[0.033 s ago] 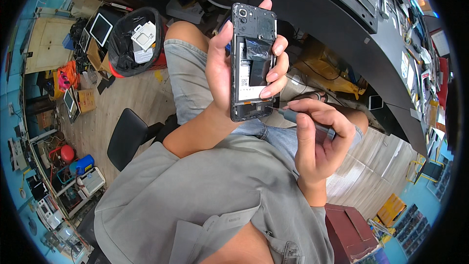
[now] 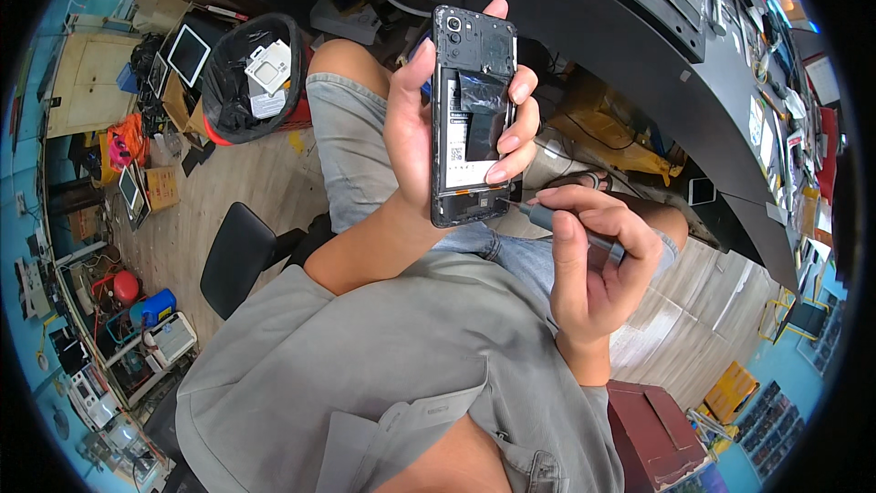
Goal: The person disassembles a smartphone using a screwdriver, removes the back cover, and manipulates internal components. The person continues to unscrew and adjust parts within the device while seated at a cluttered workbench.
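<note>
A smartphone (image 2: 467, 57) with its back cover off stands upright in my left hand (image 2: 411, 132), thumb along one edge and fingers wrapped round the other. Its cameras are at the top, and the battery (image 2: 458, 151) shows a white label partly covered by black film. An orange strip crosses the phone below the battery. In my right hand (image 2: 607, 260), a slim grey screwdriver (image 2: 541, 215) is pinched between thumb and fingers. Its thin tip points left at the phone's lower right part; whether it touches a screw is too small to tell.
A dark workbench (image 2: 630, 46) curves from above to the right, tools along its far side. At left stand a black-lined bin (image 2: 228, 96) with white boxes and a black chair (image 2: 239, 260). A maroon box (image 2: 652, 434) sits at lower right. My knees are below the phone.
</note>
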`<state>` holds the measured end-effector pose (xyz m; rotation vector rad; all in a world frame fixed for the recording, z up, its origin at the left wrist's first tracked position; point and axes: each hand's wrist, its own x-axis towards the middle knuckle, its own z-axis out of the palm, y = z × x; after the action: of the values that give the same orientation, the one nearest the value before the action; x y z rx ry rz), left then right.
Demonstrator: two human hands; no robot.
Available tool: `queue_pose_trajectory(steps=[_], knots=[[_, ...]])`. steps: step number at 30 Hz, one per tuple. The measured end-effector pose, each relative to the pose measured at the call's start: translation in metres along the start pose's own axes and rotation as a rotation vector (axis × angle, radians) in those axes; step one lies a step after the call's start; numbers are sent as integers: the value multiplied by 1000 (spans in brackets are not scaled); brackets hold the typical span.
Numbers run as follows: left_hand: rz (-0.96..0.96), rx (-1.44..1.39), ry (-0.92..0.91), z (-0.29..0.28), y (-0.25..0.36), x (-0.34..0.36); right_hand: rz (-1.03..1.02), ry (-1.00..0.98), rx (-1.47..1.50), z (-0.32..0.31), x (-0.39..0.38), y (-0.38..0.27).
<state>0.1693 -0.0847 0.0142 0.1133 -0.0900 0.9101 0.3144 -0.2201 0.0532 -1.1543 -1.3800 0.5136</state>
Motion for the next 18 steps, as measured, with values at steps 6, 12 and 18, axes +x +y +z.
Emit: queue_pose_trajectory(steps=[6, 12, 18], knots=[[8, -11, -79, -9, -2, 0, -17, -46, -50, -2, 5, -6], [1, 0, -100, -13, 3, 5, -10, -37, -14, 2, 9, -1], [4, 15, -98, -14, 3, 4, 37, -122, -212, -5, 17, -16]])
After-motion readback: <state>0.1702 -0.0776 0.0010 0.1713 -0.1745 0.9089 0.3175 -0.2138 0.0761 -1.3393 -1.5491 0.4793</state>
